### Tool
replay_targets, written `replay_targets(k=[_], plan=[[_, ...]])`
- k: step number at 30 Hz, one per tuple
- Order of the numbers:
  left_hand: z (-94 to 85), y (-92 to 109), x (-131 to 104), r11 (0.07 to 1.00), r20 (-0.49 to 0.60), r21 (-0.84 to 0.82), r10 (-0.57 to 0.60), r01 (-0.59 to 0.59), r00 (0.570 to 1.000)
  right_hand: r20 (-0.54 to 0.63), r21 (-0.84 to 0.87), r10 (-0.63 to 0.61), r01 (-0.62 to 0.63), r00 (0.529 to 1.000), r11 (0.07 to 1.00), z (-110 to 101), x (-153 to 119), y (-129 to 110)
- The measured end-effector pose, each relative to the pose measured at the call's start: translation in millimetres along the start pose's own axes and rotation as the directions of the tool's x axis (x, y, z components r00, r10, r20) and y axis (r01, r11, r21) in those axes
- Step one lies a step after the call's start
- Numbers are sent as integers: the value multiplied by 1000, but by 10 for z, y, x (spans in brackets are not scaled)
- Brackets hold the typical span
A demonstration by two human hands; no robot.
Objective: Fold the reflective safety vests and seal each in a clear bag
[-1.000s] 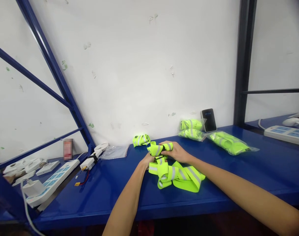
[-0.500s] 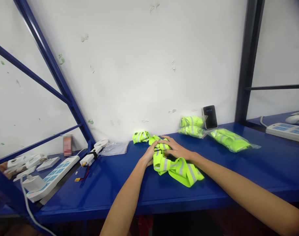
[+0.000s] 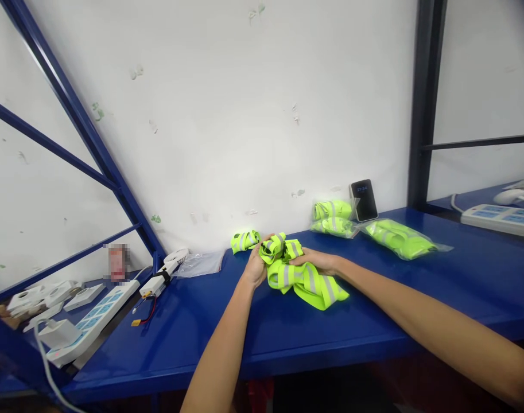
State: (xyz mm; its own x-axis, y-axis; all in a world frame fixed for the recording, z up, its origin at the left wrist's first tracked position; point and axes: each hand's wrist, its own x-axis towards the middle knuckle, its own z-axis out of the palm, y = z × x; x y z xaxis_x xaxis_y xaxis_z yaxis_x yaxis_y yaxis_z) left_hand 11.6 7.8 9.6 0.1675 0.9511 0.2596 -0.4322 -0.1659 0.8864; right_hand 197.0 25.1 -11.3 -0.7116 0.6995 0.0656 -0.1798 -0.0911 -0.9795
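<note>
A bunched neon-yellow strap with silver reflective stripes (image 3: 309, 283) lies on the blue table (image 3: 193, 332), its far part gathered between both my hands. My left hand (image 3: 255, 267) is closed around the left side of the bundle. From the right, my right hand (image 3: 317, 261) grips the bundle, its fingers partly hidden by the folds. The loose looped end spreads on the table toward me. Just behind my left hand sits a separate rolled reflective strap (image 3: 245, 240).
Bagged reflective straps (image 3: 333, 218) and another bagged one (image 3: 400, 240) lie at the right rear, near a phone-like device (image 3: 364, 201). To the left are a clear plastic bag (image 3: 199, 264), a small white fan (image 3: 175, 256), a wired white box (image 3: 154, 284) and a power strip (image 3: 96, 321).
My hands have moved from on top of the bundle to its two sides and lifted its far part. The loose end has shifted slightly away from me.
</note>
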Motion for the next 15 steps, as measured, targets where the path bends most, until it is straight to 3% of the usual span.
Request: replay_targets(k=[2,6,9,11,13,15], plan=[[-15,-12,22,997,8,56,47,-48,999,-121,-37,-83,79,989,996,17,51,36],[-65,-41,18,980,3,154,127,-125,992,-316,-199,-252,196,915,960,37,175,83],[-55,-6,-46,998,70,44,-42,39,997,-383,-310,-406,298,830,903,10,185,46],[-21,31,-87,986,141,-29,-156,162,978,-365,-385,-512,374,778,843,-18,158,1],[14,54,-105,970,150,-44,-230,239,962,-302,-416,-565,428,768,803,-36,130,-36],[26,52,-102,949,117,-26,-311,316,943,-240,-380,-558,453,794,807,-30,112,-59]])
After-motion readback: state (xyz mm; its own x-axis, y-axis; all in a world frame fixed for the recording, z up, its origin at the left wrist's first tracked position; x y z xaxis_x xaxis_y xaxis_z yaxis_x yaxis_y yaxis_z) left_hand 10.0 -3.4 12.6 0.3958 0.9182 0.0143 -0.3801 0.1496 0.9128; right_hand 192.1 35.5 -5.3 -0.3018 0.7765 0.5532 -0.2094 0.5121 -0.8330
